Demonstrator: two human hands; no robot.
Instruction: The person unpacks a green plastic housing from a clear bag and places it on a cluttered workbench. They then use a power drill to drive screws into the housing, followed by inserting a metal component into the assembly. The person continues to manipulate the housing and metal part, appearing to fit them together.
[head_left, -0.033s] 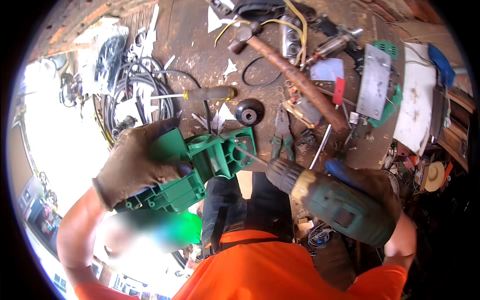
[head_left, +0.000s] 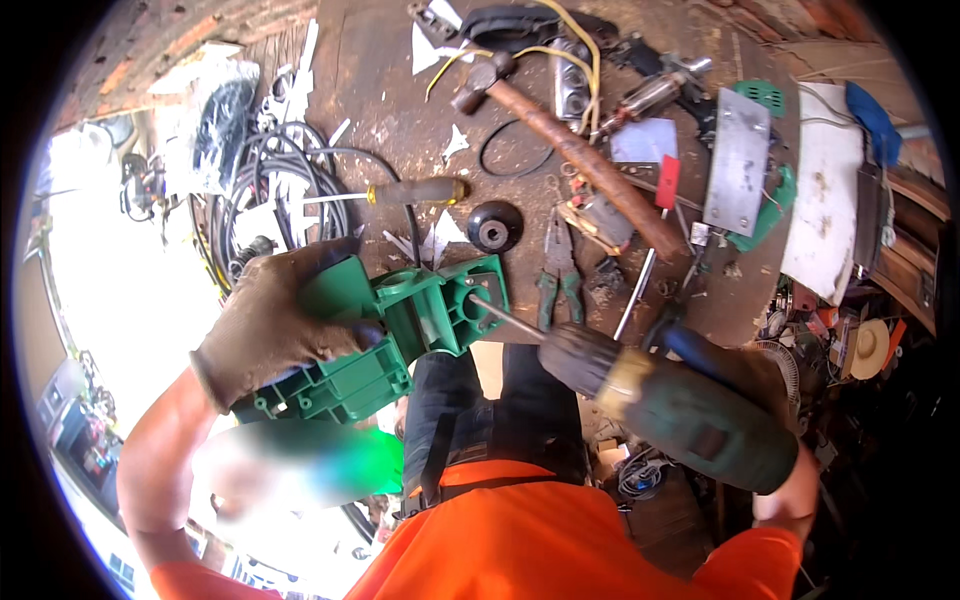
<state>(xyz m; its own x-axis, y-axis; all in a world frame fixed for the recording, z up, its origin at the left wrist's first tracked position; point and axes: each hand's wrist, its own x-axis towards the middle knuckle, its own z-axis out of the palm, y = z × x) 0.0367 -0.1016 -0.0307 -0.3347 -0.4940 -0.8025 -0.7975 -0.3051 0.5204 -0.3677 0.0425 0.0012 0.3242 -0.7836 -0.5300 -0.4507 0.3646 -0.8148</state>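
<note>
My gloved left hand [head_left: 290,315] is closed round a green plastic housing [head_left: 350,378] with ribs, open bays and screw holes. It is held up at the near side of the table. In my gloved right hand [head_left: 745,375] is a dark green power drill [head_left: 690,410] with a worn yellowish collar. Its long thin bit [head_left: 508,317] points left, and the tip meets the recess in the housing's right end. The glove's grip on the handle is mostly hidden behind the drill body, which is slightly blurred.
On the wooden table [head_left: 370,90] lie a hammer [head_left: 590,160], a screwdriver [head_left: 420,191], pliers [head_left: 560,270], a round black part [head_left: 495,227] and a metal plate [head_left: 737,160]. Coiled black cable [head_left: 290,180] is at the left. A person in green [head_left: 375,460] is beyond my left arm.
The drill's body has shifted slightly right and down, while its bit tip stays at the housing's recess. The tabletop things appear a little further left in the view.
</note>
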